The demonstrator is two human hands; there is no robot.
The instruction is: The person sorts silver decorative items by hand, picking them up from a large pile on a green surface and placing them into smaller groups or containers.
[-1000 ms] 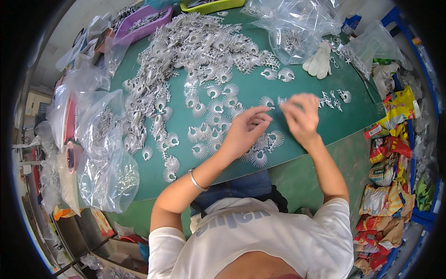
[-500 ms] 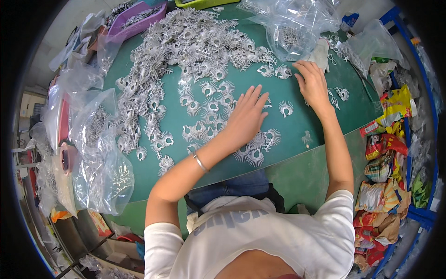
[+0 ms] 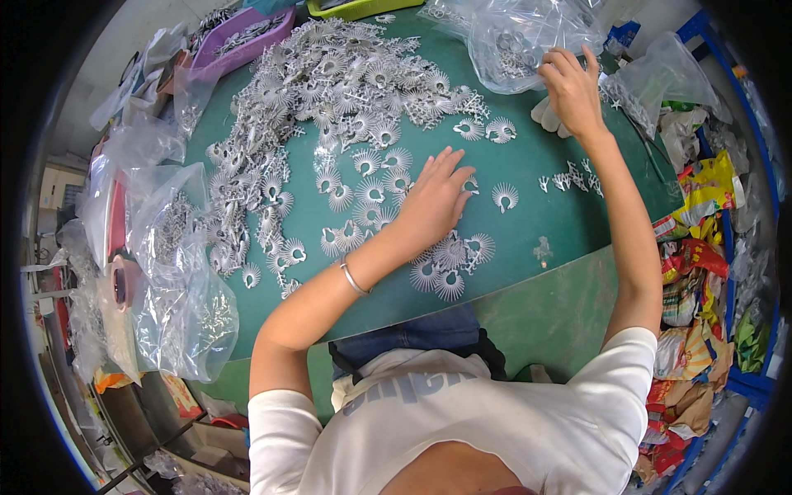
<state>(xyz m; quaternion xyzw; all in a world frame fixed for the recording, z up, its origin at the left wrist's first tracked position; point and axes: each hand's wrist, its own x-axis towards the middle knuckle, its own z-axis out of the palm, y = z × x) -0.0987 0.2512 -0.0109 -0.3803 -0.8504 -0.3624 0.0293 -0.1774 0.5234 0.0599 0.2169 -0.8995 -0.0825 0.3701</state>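
My left hand (image 3: 433,200) lies palm down with its fingers stretched over several grey metal shell-shaped pieces (image 3: 371,190), partly hiding them. Close to its fingertips is another piece (image 3: 470,186), half covered. At the far right my right hand (image 3: 572,92) reaches beside a clear plastic bag (image 3: 503,70), its fingers bent but apart; nothing shows in them, though what lies beneath is hidden. A whitish glove (image 3: 549,120) lies just below that hand. Small branch-shaped metal pieces (image 3: 569,178) sit in a loose row nearer to me. A single shell-shaped piece (image 3: 505,196) lies between my hands.
A large heap of metal pieces (image 3: 330,78) covers the table's far left. Behind it stand a purple basket (image 3: 239,39) and a yellow-green tray (image 3: 355,10). Clear bags (image 3: 181,297) hang at the left edge. Blue shelving (image 3: 755,381) with coloured packets (image 3: 693,260) stands right.
My right hand has moved away from me, up to the plastic bag. The glove now lies lower and further left. More branch-shaped pieces show at the right. My left hand has shifted slightly left.
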